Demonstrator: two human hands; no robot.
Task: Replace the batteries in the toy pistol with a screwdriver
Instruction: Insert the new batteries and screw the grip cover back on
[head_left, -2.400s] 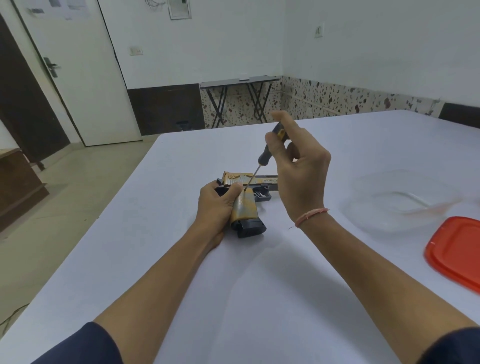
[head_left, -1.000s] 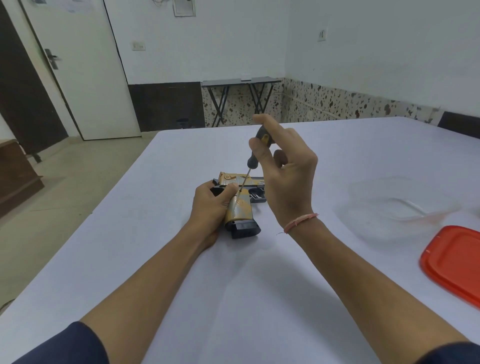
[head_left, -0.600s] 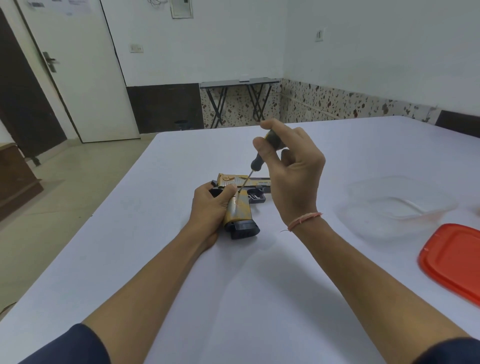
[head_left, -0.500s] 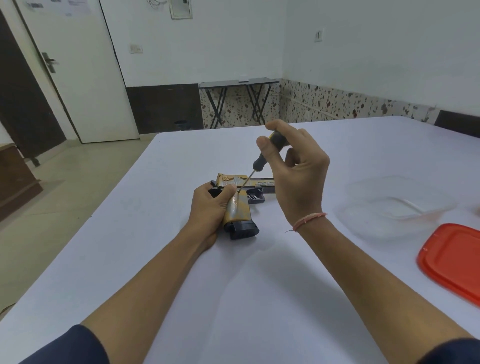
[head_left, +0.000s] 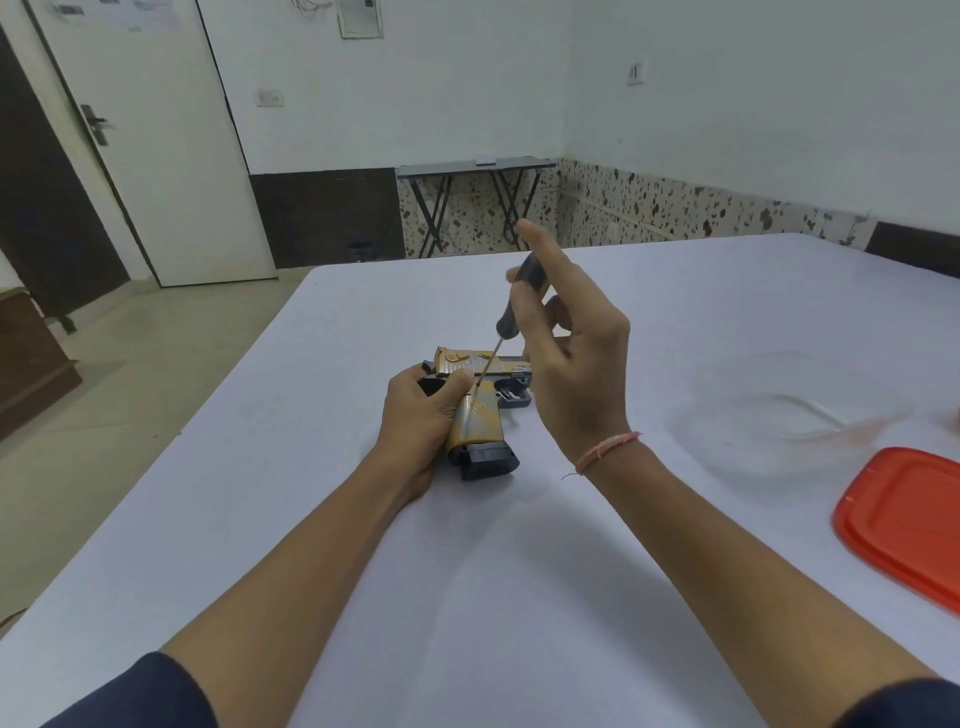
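A gold and black toy pistol (head_left: 477, 423) lies on its side on the white table (head_left: 467, 597), its grip pointing toward me. My left hand (head_left: 418, 415) grips the back of the pistol's grip and presses it down, thumb on top. My right hand (head_left: 569, 358) pinches the dark handle of a small screwdriver (head_left: 511, 312) between thumb and fingers. The thin shaft slants down to the left, and its tip sits on the upper part of the pistol's grip beside my left thumb.
A clear plastic container (head_left: 789, 410) stands to the right of the pistol, with its red lid (head_left: 906, 519) lying nearer me at the right edge. Beyond the table's far edge are a folding table (head_left: 475, 202) by the wall and a white door (head_left: 150, 145).
My right fingers have shifted on the screwdriver handle, with the index finger now stretched up. The tip stays on the pistol's grip. My left hand and the pistol have not moved.
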